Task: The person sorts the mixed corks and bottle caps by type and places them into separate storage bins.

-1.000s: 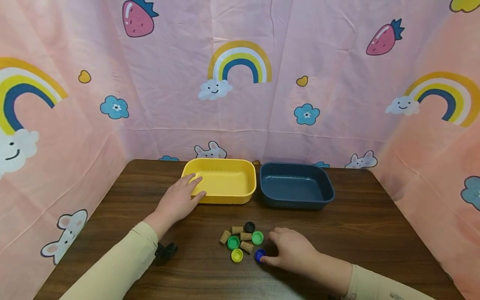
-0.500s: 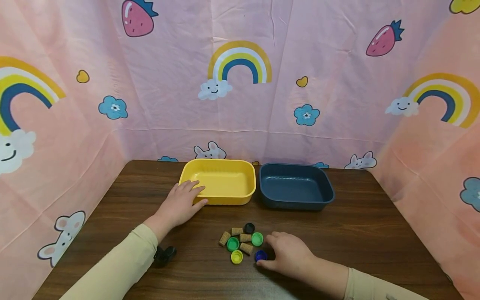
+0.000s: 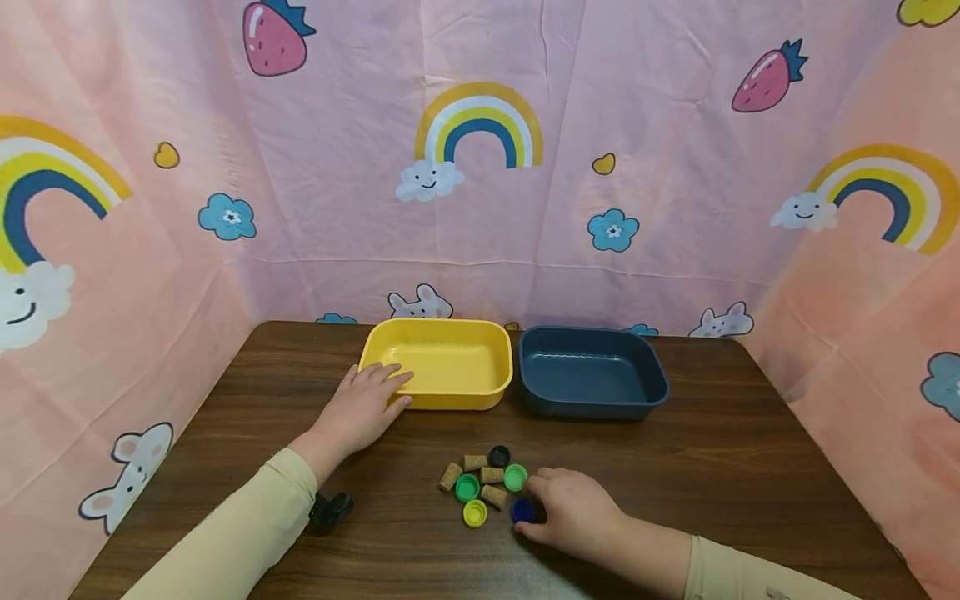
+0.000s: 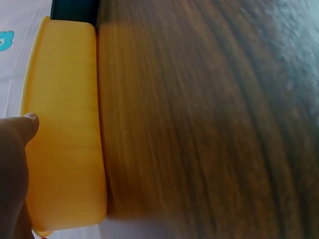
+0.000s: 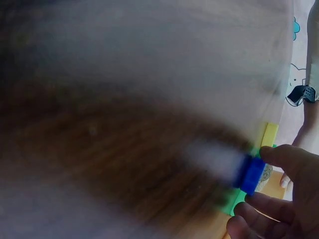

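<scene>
Head view: right hand [image 3: 573,507] pinches blue cap [image 3: 522,510], relaxed left hand [image 3: 358,411] touches yellow tray [image 3: 457,400] (long axis sideways).

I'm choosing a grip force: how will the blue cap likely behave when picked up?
The blue cap looks like thin moulded plastic, so it is probably light. It shows no visible bend in the pinch of the right hand, which suggests it is stiff. Its round outline means it might roll if dropped on edge.
</scene>
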Action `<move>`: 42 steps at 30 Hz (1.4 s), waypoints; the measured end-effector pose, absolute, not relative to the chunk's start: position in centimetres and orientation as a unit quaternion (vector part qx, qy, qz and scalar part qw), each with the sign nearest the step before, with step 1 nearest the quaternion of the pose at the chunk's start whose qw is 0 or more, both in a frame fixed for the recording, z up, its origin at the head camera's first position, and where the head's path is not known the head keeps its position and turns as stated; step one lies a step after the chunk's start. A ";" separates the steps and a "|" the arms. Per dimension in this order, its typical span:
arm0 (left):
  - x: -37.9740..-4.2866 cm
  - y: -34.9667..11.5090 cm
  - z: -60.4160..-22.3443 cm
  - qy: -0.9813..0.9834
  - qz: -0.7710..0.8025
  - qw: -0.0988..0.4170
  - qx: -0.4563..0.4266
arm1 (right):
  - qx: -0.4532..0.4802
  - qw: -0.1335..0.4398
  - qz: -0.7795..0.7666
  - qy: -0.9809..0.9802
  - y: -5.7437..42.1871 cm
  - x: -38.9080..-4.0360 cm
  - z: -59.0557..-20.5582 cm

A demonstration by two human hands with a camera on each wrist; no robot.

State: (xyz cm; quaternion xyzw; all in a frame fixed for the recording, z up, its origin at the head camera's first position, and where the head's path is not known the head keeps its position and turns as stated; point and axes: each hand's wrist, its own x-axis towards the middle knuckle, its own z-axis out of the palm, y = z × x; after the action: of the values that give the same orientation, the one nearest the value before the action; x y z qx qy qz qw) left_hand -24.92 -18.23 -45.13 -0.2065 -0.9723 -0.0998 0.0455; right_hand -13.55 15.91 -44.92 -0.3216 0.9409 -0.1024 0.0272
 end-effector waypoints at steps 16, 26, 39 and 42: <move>-24.9 -18.1 -45.1 -0.973 -0.086 0.052 -0.210 | -0.329 0.021 -0.115 0.937 16.3 -13.7 -44.4; -24.8 -18.1 -45.1 -0.973 -0.088 0.051 -0.207 | -0.276 0.045 -0.176 0.944 16.6 -15.9 -41.1; -24.7 -18.4 -45.0 -0.974 -0.095 0.041 -0.200 | -0.240 0.142 -0.273 0.921 16.4 -19.5 -39.5; -24.8 -18.3 -45.0 -0.974 -0.097 0.039 -0.200 | -0.217 0.182 -0.312 0.907 16.1 -21.0 -39.1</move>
State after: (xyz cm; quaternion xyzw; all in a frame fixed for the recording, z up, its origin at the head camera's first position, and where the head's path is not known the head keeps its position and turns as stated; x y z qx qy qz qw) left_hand -24.77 -18.30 -45.02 -0.2003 -0.9742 -0.0969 0.0392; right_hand -21.00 16.12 -39.12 -0.2165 0.9070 -0.3119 0.1822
